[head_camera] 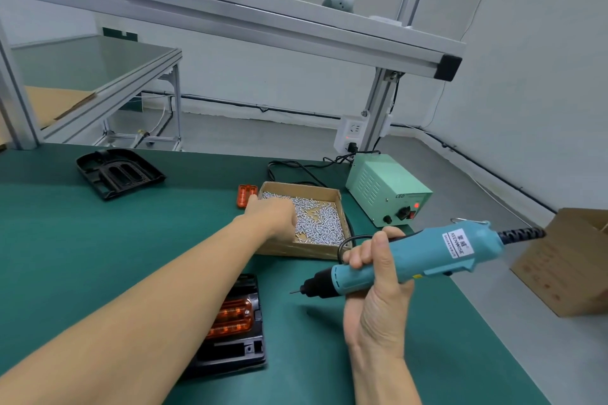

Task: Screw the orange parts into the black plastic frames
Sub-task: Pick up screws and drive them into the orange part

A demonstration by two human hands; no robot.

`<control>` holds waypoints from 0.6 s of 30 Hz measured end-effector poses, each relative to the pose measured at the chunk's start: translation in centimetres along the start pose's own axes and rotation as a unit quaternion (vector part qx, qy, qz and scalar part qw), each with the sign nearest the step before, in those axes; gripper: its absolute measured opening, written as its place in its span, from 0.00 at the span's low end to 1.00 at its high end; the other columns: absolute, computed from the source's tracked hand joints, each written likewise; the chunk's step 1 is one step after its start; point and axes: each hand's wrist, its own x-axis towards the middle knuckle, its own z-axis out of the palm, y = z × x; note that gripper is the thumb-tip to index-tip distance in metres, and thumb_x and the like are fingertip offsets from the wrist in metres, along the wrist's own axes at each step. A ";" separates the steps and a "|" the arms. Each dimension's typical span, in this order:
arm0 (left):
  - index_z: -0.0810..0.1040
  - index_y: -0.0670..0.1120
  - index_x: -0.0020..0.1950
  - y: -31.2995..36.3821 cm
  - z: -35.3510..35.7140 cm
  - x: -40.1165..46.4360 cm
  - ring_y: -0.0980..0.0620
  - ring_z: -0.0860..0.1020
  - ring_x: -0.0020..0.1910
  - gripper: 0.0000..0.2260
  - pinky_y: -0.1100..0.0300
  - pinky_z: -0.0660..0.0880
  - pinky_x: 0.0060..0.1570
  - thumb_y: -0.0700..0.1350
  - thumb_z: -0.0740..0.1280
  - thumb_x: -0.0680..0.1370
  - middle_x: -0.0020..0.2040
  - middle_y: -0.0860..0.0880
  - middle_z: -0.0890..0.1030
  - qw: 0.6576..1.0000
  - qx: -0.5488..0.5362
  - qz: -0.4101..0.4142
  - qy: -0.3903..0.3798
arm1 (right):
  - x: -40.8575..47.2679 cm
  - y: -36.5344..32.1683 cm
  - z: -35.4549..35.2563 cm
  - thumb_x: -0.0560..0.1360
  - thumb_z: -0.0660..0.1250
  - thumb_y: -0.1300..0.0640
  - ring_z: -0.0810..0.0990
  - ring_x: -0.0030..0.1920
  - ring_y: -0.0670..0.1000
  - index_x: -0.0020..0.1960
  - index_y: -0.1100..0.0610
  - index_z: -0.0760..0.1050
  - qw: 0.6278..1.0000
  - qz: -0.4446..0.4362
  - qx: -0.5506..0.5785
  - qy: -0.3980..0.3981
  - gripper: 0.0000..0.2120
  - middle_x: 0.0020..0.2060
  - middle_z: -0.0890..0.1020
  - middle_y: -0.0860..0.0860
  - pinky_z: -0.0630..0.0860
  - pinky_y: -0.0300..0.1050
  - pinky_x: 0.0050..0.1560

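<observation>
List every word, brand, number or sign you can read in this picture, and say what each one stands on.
"KEENWISE": white label on the blue electric screwdriver, held in the right hand.
"LED": front panel of the green power supply box.
Smaller print on the screwdriver label, including two larger characters: too blurred to read.
Markings on the brown cardboard box at the right: too faint to read.

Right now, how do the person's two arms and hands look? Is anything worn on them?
Both forearms are bare as far as the picture shows: no sleeve edge is in view. The left hand and the right hand have no gloves. No watch, ring or wristband shows on either. Nails are short and plain where visible.
</observation>
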 end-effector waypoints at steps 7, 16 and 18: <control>0.79 0.47 0.28 -0.5 -0.5 -1.8 0.53 0.78 0.36 0.08 0.56 0.78 0.42 0.38 0.69 0.66 0.31 0.53 0.80 0.963 -0.249 -0.026 0.100 | -0.1 -0.1 0.1 0.69 0.71 0.57 0.70 0.28 0.47 0.48 0.54 0.72 1.000 0.004 0.004 -0.005 0.10 0.27 0.70 0.48 0.73 0.39 0.36; 0.76 0.37 0.32 -2.7 -1.0 -9.0 0.53 0.73 0.22 0.07 0.65 0.69 0.24 0.32 0.73 0.67 0.22 0.49 0.75 0.785 -0.603 -0.063 0.126 | -0.2 -0.2 0.0 0.71 0.71 0.56 0.70 0.29 0.45 0.46 0.51 0.74 1.000 0.001 0.003 -0.021 0.07 0.28 0.71 0.46 0.73 0.39 0.38; 0.76 0.36 0.33 -3.4 -1.0 -10.5 0.53 0.72 0.22 0.06 0.64 0.69 0.24 0.32 0.72 0.67 0.24 0.47 0.76 0.767 -0.626 -0.078 0.120 | -0.3 0.0 0.2 0.71 0.71 0.56 0.70 0.29 0.45 0.45 0.50 0.74 1.000 0.005 0.000 -0.027 0.07 0.28 0.71 0.46 0.73 0.39 0.37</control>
